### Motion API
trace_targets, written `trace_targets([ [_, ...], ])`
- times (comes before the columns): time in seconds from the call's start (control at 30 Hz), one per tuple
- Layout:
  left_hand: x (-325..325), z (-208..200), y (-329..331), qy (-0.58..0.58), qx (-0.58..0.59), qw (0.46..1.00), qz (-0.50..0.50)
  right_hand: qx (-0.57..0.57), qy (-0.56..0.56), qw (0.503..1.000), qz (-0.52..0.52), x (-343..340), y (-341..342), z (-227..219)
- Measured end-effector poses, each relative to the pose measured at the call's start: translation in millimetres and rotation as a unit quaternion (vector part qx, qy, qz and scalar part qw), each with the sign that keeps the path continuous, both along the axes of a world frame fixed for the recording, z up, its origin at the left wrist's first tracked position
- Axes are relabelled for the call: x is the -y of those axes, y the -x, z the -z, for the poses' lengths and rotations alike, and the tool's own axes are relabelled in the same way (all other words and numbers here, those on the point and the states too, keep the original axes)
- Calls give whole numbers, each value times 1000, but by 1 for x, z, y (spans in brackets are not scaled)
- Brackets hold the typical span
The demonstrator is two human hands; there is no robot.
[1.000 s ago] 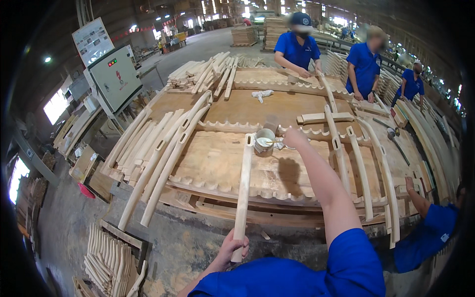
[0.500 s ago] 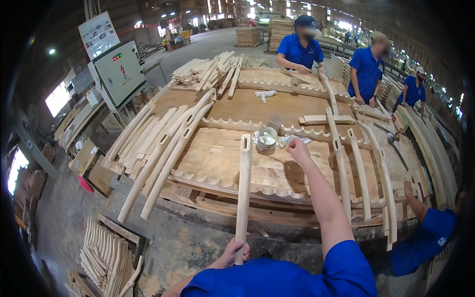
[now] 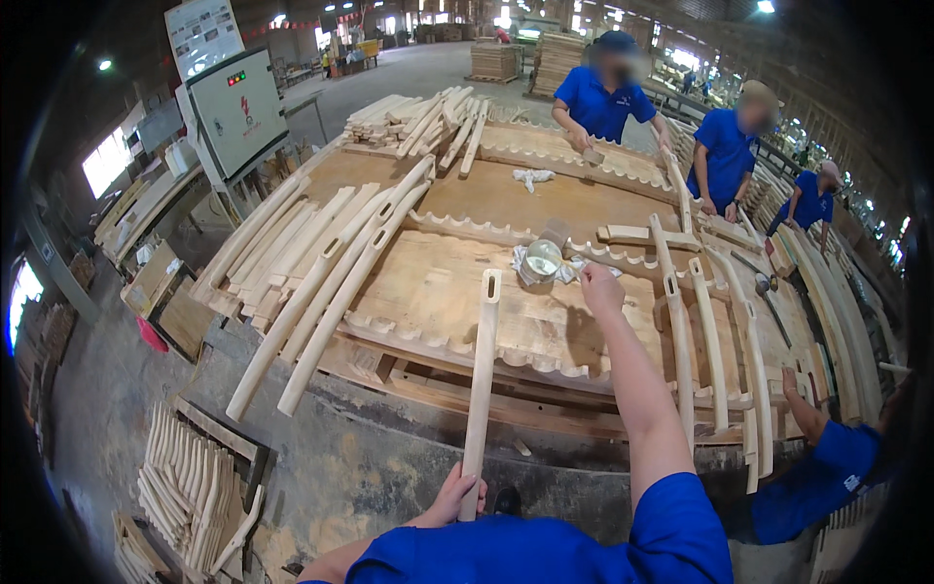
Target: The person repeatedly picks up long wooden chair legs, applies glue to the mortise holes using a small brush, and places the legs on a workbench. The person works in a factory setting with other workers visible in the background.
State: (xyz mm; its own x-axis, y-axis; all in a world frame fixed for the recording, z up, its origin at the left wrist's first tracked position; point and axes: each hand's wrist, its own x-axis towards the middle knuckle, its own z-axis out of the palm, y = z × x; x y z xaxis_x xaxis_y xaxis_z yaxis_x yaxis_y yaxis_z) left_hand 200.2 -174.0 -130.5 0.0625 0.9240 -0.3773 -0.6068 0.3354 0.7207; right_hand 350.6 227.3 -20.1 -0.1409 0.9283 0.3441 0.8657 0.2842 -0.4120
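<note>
My left hand [image 3: 457,494] is wrapped round the lower end of a pale wooden post [image 3: 481,389]. The post stands up in front of me, with an oblong slot near its top end. My right hand [image 3: 602,290] reaches over the workbench, its fingers pinched on a thin stick, now mostly hidden. Just left of those fingers is a clear cup [image 3: 541,261] with whitish contents, set on a crumpled white cloth [image 3: 566,273]. Whether the stick's tip is inside the cup cannot be made out.
Slotted wooden posts [image 3: 342,316] lean on the workbench's left side. Scalloped rails [image 3: 467,232] cross the bench [image 3: 428,282]. More posts [image 3: 673,311] lie to the right, near a clamp [image 3: 769,292]. Co-workers [image 3: 605,102] in blue stand opposite; another's arm [image 3: 806,414] reaches in at right.
My right hand has shifted slightly up and right beside the cup, and less of the stick shows. The left hand still holds the post. My view has turned a little.
</note>
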Motion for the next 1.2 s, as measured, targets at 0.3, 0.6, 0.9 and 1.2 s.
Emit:
trace_targets([
  [0.3,2,1,6,33,2,999,20,-94,66,993,-8,-4,-17,14],
  [0.6,-3,-4,6,52,36,997,37,-121,94,988,-25,-14,-20,3],
  [0.9,-2,-10,4,79,66,994,29,-223,191,914,-280,46,-2,-40],
  [1.2,-4,-12,0,74,82,993,31,-156,218,910,-316,55,13,-50],
])
